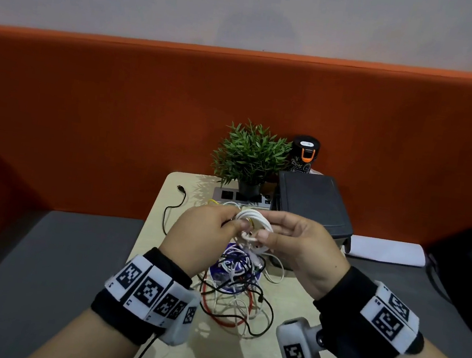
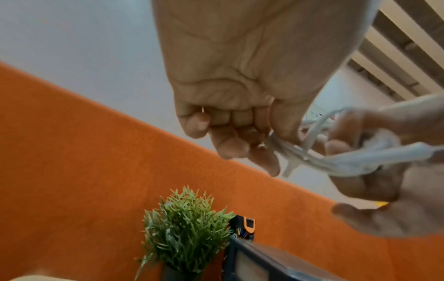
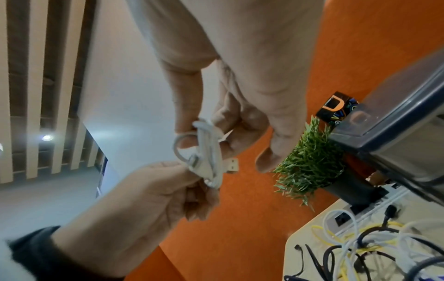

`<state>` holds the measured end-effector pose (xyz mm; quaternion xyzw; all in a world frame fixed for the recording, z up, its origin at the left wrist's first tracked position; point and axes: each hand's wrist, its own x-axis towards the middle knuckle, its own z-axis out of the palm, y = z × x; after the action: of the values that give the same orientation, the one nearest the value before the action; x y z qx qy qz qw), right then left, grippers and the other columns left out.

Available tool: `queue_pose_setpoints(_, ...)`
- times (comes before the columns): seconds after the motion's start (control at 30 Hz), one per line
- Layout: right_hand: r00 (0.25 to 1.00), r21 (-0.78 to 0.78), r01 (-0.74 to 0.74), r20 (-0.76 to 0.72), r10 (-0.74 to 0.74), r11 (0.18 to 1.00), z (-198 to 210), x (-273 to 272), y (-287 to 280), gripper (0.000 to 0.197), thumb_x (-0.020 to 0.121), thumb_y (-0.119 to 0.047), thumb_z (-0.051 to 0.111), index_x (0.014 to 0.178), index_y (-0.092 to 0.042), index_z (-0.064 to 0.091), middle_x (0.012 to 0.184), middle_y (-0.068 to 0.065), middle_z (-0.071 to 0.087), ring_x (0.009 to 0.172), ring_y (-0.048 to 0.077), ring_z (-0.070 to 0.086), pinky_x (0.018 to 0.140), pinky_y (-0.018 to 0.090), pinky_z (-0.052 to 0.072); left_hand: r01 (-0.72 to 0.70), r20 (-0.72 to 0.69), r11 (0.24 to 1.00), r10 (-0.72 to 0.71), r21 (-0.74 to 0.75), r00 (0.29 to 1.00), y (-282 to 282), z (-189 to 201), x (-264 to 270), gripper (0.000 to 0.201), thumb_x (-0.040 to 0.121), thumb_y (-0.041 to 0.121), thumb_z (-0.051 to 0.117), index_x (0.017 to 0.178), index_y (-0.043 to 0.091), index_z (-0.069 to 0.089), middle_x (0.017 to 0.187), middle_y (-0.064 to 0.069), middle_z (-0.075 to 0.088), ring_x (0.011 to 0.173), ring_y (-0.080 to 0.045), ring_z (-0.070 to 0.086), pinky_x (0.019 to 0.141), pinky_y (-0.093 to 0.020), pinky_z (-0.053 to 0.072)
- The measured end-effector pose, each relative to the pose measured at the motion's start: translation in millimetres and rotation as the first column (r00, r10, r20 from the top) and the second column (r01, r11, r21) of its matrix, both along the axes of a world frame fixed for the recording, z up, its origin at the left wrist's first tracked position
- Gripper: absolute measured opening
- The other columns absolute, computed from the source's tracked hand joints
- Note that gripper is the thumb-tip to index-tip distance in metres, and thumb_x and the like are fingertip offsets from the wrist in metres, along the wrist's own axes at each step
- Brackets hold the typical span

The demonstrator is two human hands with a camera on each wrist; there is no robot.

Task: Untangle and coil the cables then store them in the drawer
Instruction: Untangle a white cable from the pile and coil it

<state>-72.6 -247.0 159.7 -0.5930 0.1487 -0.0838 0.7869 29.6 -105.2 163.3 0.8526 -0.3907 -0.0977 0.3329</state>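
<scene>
Both hands raised above the beige bench (image 1: 161,199), palms facing each other; left hand (image 1: 201,234) fingers curled, pinching one end of the coiled white USB cable (image 1: 254,222); right hand (image 1: 306,247) thumb and fingers gripping the other end; tangled pile of black, white, red and yellow cables (image 1: 237,304) on the bench below; dark plastic drawer box (image 1: 312,203) behind, just right; bottle (image 1: 304,154) lettering unreadable.
</scene>
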Motion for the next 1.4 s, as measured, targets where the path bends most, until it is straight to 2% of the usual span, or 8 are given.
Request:
queue_pose_setpoints(0.2,0.993,-0.012,-0.119,0.006,0.119,0.993,0.1,1.2,2.2,0.031,0.082,0.004,0.06,0.111,-0.007,0.064,0.085,0.013,0.071,0.071,0.017,0.067,0.071,0.022,0.053,-0.094,-0.293,0.982,0.043,-0.164,0.955,3.7,2.5,-1.0,0.013,0.09,0.024,0.062,0.084,0.026,0.073,0.055,0.006,0.06,0.048,-0.005,0.051,0.05,-0.02,0.041)
queue_pose_setpoints(0.33,0.992,-0.032,-0.122,0.009,0.122,0.992,-1.4,1.6,2.1,0.033,0.081,0.006,0.06,0.111,-0.008,0.064,0.085,0.014,0.071,0.072,0.018,0.068,0.073,0.024,0.055,-0.193,-0.412,0.959,0.093,-0.208,0.906,3.6,1.3,-1.4,0.01,0.085,0.022,0.069,0.079,0.029,0.073,0.06,-0.006,0.067,0.051,-0.018,0.062,0.06,-0.032,0.053)
queue_pose_setpoints(0.5,0.997,-0.111,-0.074,0.01,0.076,0.991,-3.2,2.3,4.0,0.039,0.081,0.009,0.062,0.113,-0.013,0.063,0.089,0.02,0.071,0.079,0.022,0.069,0.077,0.029,0.056,-0.2,-0.535,0.945,0.033,-0.258,0.844,2.9,1.9,-4.4,0.03,0.082,0.012,0.072,0.11,0.021,0.069,0.075,-0.011,0.073,0.069,-0.024,0.071,0.073,-0.037,0.059)
queue_pose_setpoints(0.63,0.999,-0.109,0.02,0.033,-0.016,0.994,-0.7,4.9,7.6,0.033,0.085,0.006,0.06,0.113,-0.011,0.062,0.076,0.012,0.071,0.068,0.019,0.066,0.067,0.027,0.054,-0.119,-0.46,0.959,-0.014,-0.258,0.888,-1.7,-1.5,-5.0,0.04,0.08,0.011,0.073,0.103,0.042,0.066,0.08,-0.01,0.073,0.079,-0.032,0.07,0.08,-0.05,0.056)
queue_pose_setpoints(0.77,0.987,-0.041,0.161,0.01,-0.161,0.986,0.6,7.8,0.7,0.028,0.09,0.003,0.055,0.115,-0.008,0.06,0.075,0.013,0.071,0.061,0.015,0.066,0.054,0.023,0.052,-0.163,-0.401,0.95,0.044,-0.268,0.915,-4.6,-4.8,-5.2,0.049,0.081,0.0,0.064,0.123,0.025,0.062,0.072,0.0,0.068,0.068,-0.024,0.069,0.078,-0.044,0.057)
queue_pose_setpoints(0.93,0.976,-0.132,0.209,-0.031,-0.215,0.969,-3.9,5.5,-13.0,0.017,0.092,-0.004,0.056,0.108,-0.005,0.063,0.076,0.008,0.07,0.053,-0.001,0.058,0.048,0.01,0.041,-0.147,-0.352,0.895,-0.011,-0.42,0.936,4.2,-0.3,-7.9,0.046,0.081,-0.001,0.068,0.117,0.029,0.063,0.083,-0.007,0.068,0.074,-0.017,0.069,0.074,-0.027,0.058)
queue_pose_setpoints(1.1,0.977,-0.161,0.183,-0.082,-0.198,0.97,-7.0,7.1,-18.8,0.012,0.092,-0.008,0.057,0.094,-0.015,0.067,0.072,0.0,0.071,0.06,0.008,0.052,0.054,0.02,0.034,-0.097,-0.372,0.815,-0.151,-0.571,0.916,10.3,-2.5,-10.9,0.044,0.081,-0.014,0.06,0.109,0.019,0.068,0.078,-0.004,0.066,0.076,-0.026,0.066,0.075,-0.032,0.058)
queue_pose_setpoints(1.4,0.994,-0.185,0.101,-0.026,-0.107,0.977,-3.0,7.3,-7.1,0.019,0.096,-0.004,0.05,0.099,-0.009,0.068,0.068,0.004,0.066,0.052,0.009,0.041,0.05,0.018,0.034,-0.367,-0.559,0.696,-0.061,-0.618,0.827,17.9,-1.5,16.8,0.054,0.082,-0.013,0.059,0.123,0.021,0.053,0.072,0.0,0.068,0.067,-0.021,0.067,0.065,-0.025,0.056)
